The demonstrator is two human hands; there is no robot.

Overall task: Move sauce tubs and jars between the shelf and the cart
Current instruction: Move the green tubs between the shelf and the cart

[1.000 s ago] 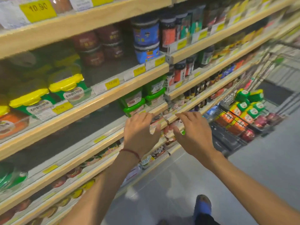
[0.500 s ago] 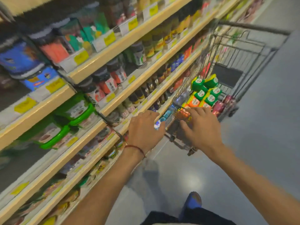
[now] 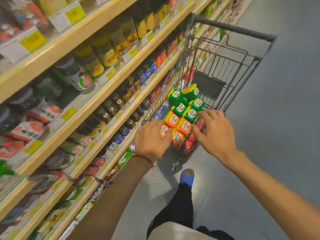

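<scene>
Hands moved from shelf (image 3: 90, 96) to cart (image 3: 235, 29): left hand (image 3: 152, 138) curls onto orange tub (image 3: 164, 132), grip unclear; right hand (image 3: 216, 132) open, fingers spread.

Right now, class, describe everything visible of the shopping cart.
The shopping cart is dark grey wire mesh with a bar handle at its far end. It stands upright on the grey floor beside the shelves, holding green tubs, orange tubs and red jars. The left hand and right hand hover over its near end.
</scene>
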